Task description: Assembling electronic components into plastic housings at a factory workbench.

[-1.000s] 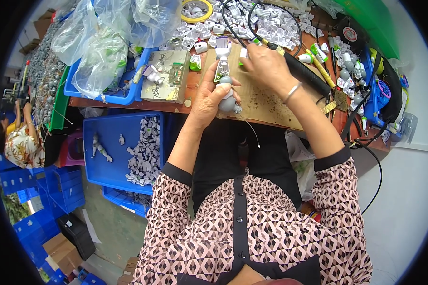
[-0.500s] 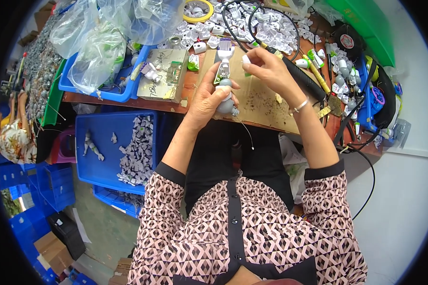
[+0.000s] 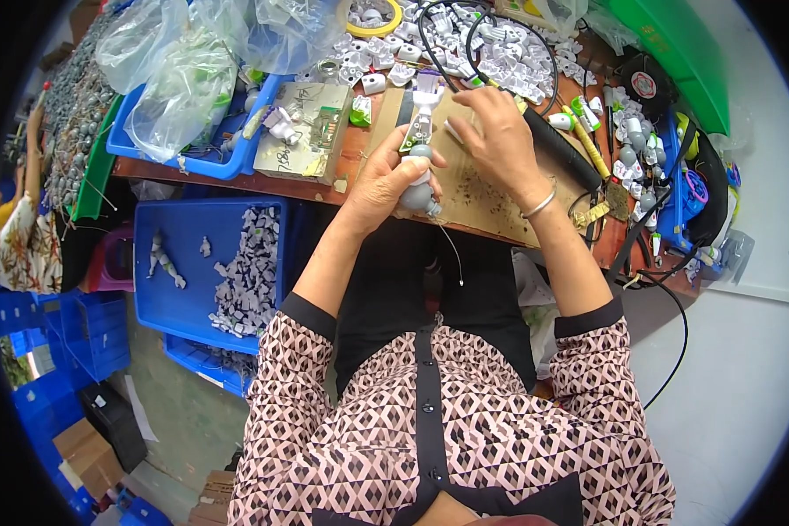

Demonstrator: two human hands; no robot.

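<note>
My left hand is closed around a jointed toy part, grey and rounded below, with a white, purple-topped end above the fingers. A thin wire dangles from its lower end. Over the cardboard to the right, my right hand has its thumb and fingers apart. A small white bit shows at its thumb tip; I cannot tell what it is. Its fingertips are close to a black cylindrical tool, partly hidden by the hand.
White plastic parts are heaped at the back. A boxy block and a blue bin with plastic bags stand left; a blue tray of white parts sits lower. Pens, grey parts and cables crowd the right. Another person's arm shows far left.
My right hand has moved right and its fingers have spread, reaching towards the black tool. My left hand keeps its hold on the toy part, nearly unmoved.
</note>
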